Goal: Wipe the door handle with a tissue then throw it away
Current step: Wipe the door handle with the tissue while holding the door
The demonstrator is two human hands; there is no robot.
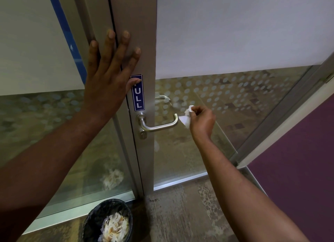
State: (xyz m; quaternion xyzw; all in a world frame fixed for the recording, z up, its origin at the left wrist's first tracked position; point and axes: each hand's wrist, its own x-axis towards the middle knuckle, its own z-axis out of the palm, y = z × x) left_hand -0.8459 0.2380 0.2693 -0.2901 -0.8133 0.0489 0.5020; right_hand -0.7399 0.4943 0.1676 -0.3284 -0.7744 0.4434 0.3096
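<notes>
glass door [235,34]: one handle [159,126], one tissue [187,118], one bin [108,222], two hands

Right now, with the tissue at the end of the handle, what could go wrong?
The tissue touches only the tip of the door handle, so the stretch toward the frame may go unwiped. The left hand braces across the door's edge; fingers could get pinched if the door swings. The bin sits low left, so a toss from the right hand might miss.
</notes>
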